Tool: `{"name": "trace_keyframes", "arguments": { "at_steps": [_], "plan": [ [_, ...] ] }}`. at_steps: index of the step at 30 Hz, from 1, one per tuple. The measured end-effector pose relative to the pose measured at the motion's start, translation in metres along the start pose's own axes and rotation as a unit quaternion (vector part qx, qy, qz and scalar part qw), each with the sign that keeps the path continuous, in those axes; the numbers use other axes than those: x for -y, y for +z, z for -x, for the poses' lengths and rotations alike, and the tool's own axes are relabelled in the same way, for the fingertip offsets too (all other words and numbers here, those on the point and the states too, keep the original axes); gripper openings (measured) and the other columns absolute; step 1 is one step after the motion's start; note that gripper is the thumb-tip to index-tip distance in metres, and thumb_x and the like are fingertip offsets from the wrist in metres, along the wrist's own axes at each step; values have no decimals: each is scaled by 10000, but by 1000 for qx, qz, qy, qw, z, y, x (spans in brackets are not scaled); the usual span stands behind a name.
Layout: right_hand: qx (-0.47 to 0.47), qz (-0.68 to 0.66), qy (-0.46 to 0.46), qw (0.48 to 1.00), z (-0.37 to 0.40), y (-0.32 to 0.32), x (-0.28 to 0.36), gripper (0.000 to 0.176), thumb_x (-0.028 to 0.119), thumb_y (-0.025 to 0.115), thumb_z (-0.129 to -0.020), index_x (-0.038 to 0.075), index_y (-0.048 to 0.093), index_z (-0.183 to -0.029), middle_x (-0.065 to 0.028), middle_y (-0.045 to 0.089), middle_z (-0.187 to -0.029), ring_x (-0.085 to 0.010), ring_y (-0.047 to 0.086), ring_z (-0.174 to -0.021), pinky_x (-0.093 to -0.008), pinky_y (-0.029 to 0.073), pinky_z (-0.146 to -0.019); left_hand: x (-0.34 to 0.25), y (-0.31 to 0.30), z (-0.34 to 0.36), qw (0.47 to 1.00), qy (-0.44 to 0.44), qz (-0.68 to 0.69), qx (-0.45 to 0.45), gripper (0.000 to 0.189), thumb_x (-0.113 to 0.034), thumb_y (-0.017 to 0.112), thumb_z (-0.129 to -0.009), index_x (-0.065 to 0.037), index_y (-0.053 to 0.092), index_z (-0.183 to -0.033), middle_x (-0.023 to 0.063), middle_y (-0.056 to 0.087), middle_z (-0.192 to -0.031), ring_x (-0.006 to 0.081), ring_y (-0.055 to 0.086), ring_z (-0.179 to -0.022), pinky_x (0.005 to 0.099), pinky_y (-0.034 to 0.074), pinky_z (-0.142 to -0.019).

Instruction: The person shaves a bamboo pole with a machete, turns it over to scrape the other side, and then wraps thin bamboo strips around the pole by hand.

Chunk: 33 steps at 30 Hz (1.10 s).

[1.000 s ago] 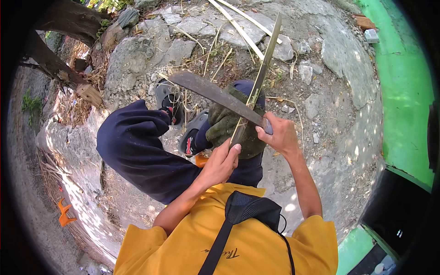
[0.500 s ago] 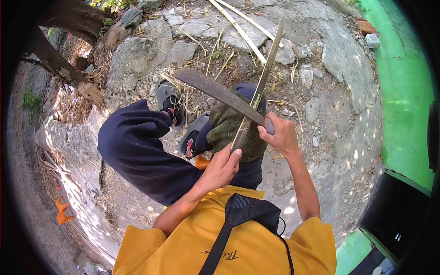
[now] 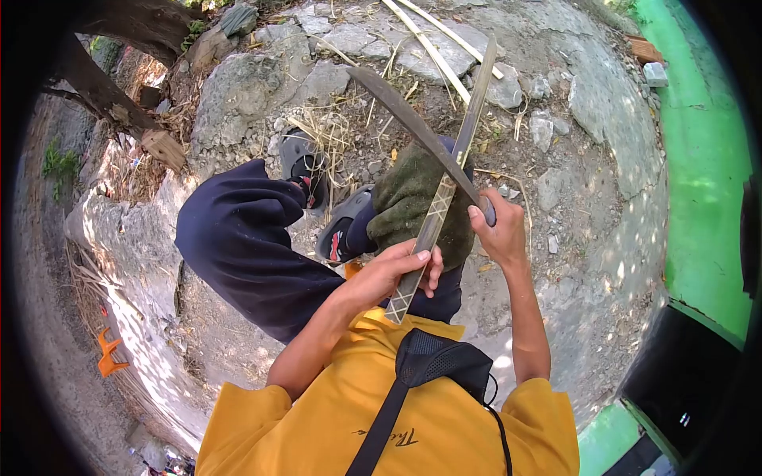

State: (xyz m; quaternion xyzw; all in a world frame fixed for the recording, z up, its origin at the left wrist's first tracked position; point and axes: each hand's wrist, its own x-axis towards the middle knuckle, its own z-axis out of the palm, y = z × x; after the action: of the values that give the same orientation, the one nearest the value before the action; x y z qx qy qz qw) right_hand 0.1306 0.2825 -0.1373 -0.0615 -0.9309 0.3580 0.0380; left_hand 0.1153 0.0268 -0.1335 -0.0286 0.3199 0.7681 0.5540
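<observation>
My left hand (image 3: 397, 271) grips a long bamboo strip (image 3: 435, 214) near its lower end, thumb on top and fingertips showing past its right edge. Criss-cross marks run along the strip's lower part, and its far end points up and away. In my right hand (image 3: 502, 226) is the handle of a machete (image 3: 411, 120), its dark blade slanting to the upper left. The blade crosses over the strip close to the handle; whether it bites in cannot be told. Under both lies an olive cloth (image 3: 401, 190) over my right knee.
Two pale split strips (image 3: 432, 51) lie on the rocky ground ahead. Fibre shavings (image 3: 321, 131) are scattered by my shoes. Tree trunks (image 3: 111, 95) stand at the upper left, a green wall (image 3: 702, 174) at the right. An orange plastic object (image 3: 109, 357) lies far left.
The bamboo strip has slid back towards my body, so its patterned lower end now sticks out below my left hand. The machete blade has turned to point more upward, and my left fingers have loosened slightly.
</observation>
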Motion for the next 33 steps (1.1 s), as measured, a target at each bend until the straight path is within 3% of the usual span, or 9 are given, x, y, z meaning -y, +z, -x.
{"name": "trace_keyframes", "arguments": {
  "at_steps": [1,4,5,9,12,14,17,21,33],
  "plan": [
    [-10,-18,3,1000,5,-3,3,334,359,712,-923,34,657,-979,-148,552,-586,-340,607,-524,-434,451,-532,-9,-9,-1,999,-34,-23,22,331,-157,605,-1057,-20,554,-1354,88,640,-1090,196,662,-1030,389,568,-916],
    [-32,-41,0,999,15,-10,9,301,316,716,-913,27,644,-963,-111,517,-576,-262,549,-488,-390,422,-516,-33,-3,-12,999,-35,-17,36,450,-21,604,-980,-14,522,-1422,88,649,-1103,199,671,-997,373,575,-870],
    [-34,-39,7,999,19,-14,10,315,329,715,-915,25,644,-960,-104,514,-575,-241,544,-486,-386,419,-514,-43,8,-17,998,-61,10,-4,475,75,537,-881,-41,527,-1341,69,621,-1046,176,650,-852,309,545,-679],
    [-44,-52,50,996,34,-23,18,435,436,783,-898,26,648,-951,-61,526,-575,-172,541,-499,-351,422,-516,-40,24,-32,997,5,30,-68,385,91,457,-787,-102,444,-1119,36,488,-917,124,478,-608,245,310,-435],
    [-38,-84,36,995,44,-28,24,548,530,862,-837,35,651,-940,-29,561,-584,-122,560,-524,-313,440,-529,-39,45,-26,983,152,50,-90,411,91,464,-776,-102,436,-1137,48,474,-926,137,486,-613,244,330,-443],
    [-21,-128,65,989,52,-28,27,584,513,941,-765,38,648,-937,1,605,-614,-81,569,-550,-275,459,-549,-39,42,-26,976,202,33,-76,416,109,488,-828,-115,408,-1169,57,464,-963,165,534,-694,268,428,-493],
    [8,-306,66,950,56,-22,41,539,399,985,-747,34,644,-949,9,653,-683,-45,570,-574,-248,463,-561,-47,46,-29,919,394,15,-24,405,88,554,-999,-154,351,-1253,60,483,-1058,221,599,-979,452,589,-898],
    [11,-388,76,918,49,-22,62,536,324,1016,-722,30,635,-959,23,647,-756,-20,569,-599,-227,462,-575,-49,43,-22,865,495,-62,-54,482,151,610,-987,-159,347,-1248,62,564,-1091,234,637,-1090,544,500,-1140],
    [-24,-522,167,836,34,0,68,279,105,837,-928,78,561,-956,-13,638,-709,-49,570,-581,-229,413,-510,-17,43,11,893,409,-72,-175,308,111,672,-975,-85,508,-1146,156,691,-1252,269,672,-1256,423,570,-1079]
  ]
}}
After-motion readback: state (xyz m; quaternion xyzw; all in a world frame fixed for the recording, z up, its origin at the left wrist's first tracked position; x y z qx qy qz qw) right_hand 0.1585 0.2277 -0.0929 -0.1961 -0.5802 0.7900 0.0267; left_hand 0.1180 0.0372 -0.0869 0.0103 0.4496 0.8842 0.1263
